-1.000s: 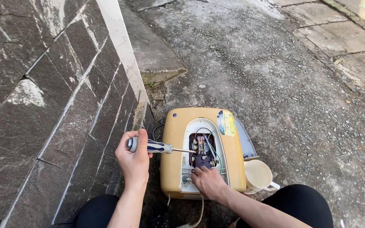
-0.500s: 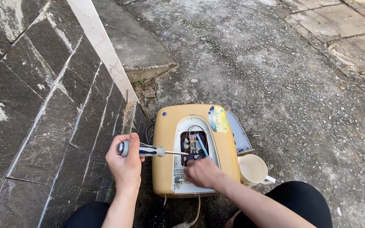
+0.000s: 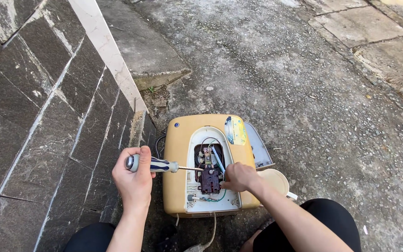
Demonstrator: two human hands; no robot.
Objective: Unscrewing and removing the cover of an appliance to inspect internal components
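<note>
The left hand (image 3: 135,179), fingers wrapped round a blue-and-grey-handled screwdriver (image 3: 157,164), aims its tip sideways into the opened yellow plastic water heater (image 3: 181,154) lying on rough concrete ground (image 3: 304,84); the right hand (image 3: 239,177), fingers pressed together, steadies the dark thermostat block (image 3: 209,179).

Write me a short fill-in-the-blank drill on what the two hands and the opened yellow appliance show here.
1. The left hand grips a ____ with a blue and grey handle, its shaft pointing into the opened appliance.
2. The right hand rests beside the dark ____ part inside the open bay.
3. The yellow appliance lies on the rough ground next to a dark ____ wall.
4. A cream-coloured ____ lies just right of the appliance, behind the right hand.

Missing words: screwdriver; electrical; tiled; cover
</note>
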